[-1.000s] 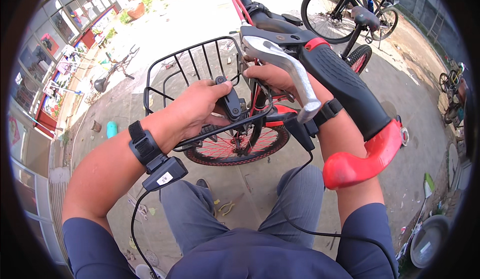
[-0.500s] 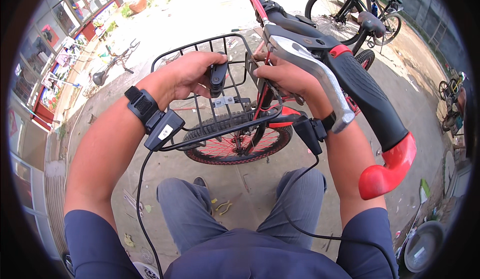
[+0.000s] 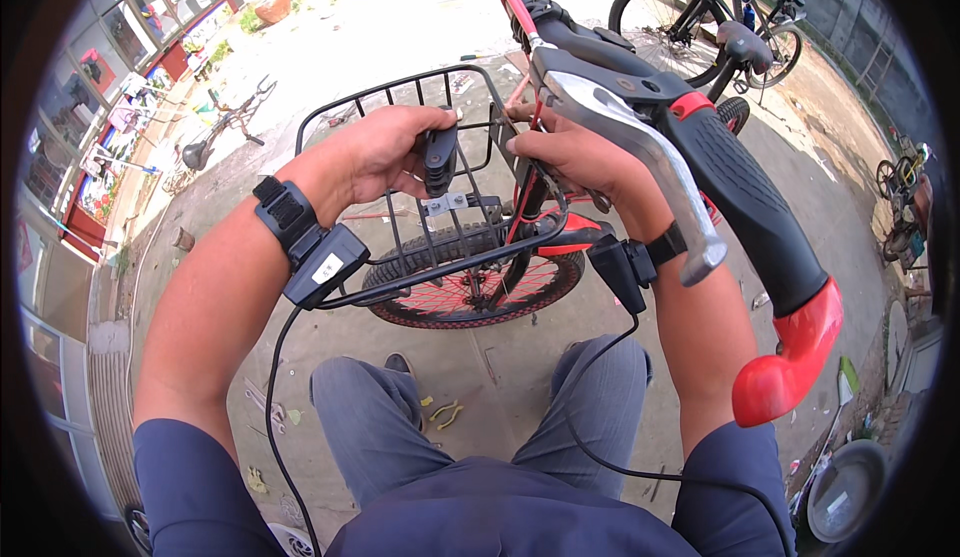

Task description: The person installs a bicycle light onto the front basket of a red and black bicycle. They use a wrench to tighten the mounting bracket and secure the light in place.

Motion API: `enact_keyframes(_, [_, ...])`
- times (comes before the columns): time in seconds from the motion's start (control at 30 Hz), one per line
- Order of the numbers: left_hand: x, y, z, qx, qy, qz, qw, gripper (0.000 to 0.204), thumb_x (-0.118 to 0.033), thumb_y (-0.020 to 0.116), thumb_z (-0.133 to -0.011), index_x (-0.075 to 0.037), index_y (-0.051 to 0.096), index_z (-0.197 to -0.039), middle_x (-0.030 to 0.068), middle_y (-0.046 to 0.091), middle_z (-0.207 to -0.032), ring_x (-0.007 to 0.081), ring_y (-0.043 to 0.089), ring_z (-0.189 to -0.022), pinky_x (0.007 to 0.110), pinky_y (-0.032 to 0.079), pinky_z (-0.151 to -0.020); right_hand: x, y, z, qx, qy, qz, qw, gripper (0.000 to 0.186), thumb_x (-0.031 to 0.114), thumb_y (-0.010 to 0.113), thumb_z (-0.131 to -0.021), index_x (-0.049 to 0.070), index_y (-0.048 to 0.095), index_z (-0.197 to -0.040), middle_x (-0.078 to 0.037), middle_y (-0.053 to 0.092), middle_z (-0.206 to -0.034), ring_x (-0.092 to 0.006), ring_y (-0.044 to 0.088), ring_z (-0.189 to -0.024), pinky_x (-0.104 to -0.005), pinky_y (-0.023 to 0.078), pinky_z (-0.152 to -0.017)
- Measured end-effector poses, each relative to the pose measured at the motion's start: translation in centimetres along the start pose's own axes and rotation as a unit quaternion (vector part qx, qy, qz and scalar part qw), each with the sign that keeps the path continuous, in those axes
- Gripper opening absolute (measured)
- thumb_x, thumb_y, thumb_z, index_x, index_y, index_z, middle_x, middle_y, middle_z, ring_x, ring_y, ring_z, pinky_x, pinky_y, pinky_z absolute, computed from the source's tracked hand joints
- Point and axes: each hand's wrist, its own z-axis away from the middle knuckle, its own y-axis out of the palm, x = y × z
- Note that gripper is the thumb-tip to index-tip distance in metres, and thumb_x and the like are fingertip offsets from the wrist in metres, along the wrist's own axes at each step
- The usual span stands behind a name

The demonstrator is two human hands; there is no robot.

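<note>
My left hand [image 3: 385, 149] is closed around a black folding multi-tool [image 3: 438, 160], held upright over the rack. Just below the tool's lower end lies a silver plate with two bolts [image 3: 446, 205]. Contact between tool and bolt cannot be made out. The black wire rack [image 3: 420, 282] sits over the bicycle's red-spoked front wheel [image 3: 500, 323]. My right hand [image 3: 575, 152] is closed at the rack's right end beside the front of the frame, thumb on a flat bracket [image 3: 508, 137]; its other fingers are mostly hidden behind.
A silver brake lever [image 3: 665, 172] and black handlebar grip [image 3: 740, 187] with a red bar end [image 3: 795, 357] jut over my right forearm. Yellow-handled pliers [image 3: 447, 415] lie on the ground between my feet. Another bicycle [image 3: 690, 17] stands at the far right; a grey basin [image 3: 848, 492] sits lower right.
The handlebar grip, brake lever and red bar end have swung slightly down and to the right. The rack has shifted a little left. Both hands keep their holds.
</note>
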Motion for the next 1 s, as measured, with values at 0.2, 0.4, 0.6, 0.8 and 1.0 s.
enact_keyframes(0.2, [0.0,-0.1,-0.2,0.02,0.006,0.019,1.0,0.028,-0.032,0.055,-0.103,-0.007,0.065,-0.109,0.0055,0.07,-0.086,0.0155,0.069,-0.071,0.036,0.059,-0.056,-0.7,-0.8,-0.5,-0.001,0.046,0.01,0.999,0.069,0.031,0.067,-0.094,0.008,0.041,-0.153,0.0,0.061,-0.073,-0.0054,0.045,-0.048,-0.0229,0.028,-0.04])
enact_keyframes(0.4, [0.2,-0.5,-0.4,0.027,0.002,0.031,0.999,0.029,-0.032,0.053,-0.104,-0.007,0.065,-0.11,0.0049,0.07,-0.083,0.0149,0.068,-0.067,0.034,0.058,-0.055,0.2,0.5,0.3,-0.019,-0.016,0.007,1.0,0.066,0.031,0.067,-0.094,0.008,0.044,-0.151,0.002,0.057,-0.072,-0.0054,0.045,-0.05,-0.023,0.03,-0.043])
enact_keyframes(0.6, [0.3,-0.6,-0.5,0.033,-0.009,0.034,0.999,0.03,-0.033,0.051,-0.104,-0.008,0.066,-0.109,0.0035,0.07,-0.08,0.0135,0.067,-0.062,0.032,0.056,-0.052,1.4,0.3,1.7,0.016,-0.024,0.006,1.0,0.067,0.032,0.067,-0.093,0.007,0.045,-0.151,0.001,0.057,-0.078,-0.0056,0.049,-0.055,-0.0226,0.033,-0.046])
enact_keyframes(0.8, [0.1,-0.4,-0.3,0.052,-0.005,0.033,0.998,0.031,-0.033,0.05,-0.104,-0.007,0.066,-0.11,0.0023,0.07,-0.08,0.0123,0.067,-0.06,0.03,0.058,-0.053,0.0,-0.1,0.6,0.003,-0.057,0.012,0.998,0.063,0.03,0.068,-0.094,0.005,0.048,-0.148,-0.001,0.057,-0.09,-0.0061,0.053,-0.065,-0.0226,0.04,-0.054])
enact_keyframes(1.0, [0.1,-0.6,-0.5,0.041,0.019,-0.003,0.999,0.031,-0.041,0.062,-0.101,-0.011,0.065,-0.097,0.0041,0.07,-0.081,0.0166,0.068,-0.066,0.032,0.056,-0.06,-1.7,-0.2,-1.0,-0.002,-0.136,0.013,0.991,0.058,0.023,0.068,-0.094,0.004,0.048,-0.146,-0.002,0.053,-0.111,-0.0066,0.054,-0.088,-0.0234,0.047,-0.074])
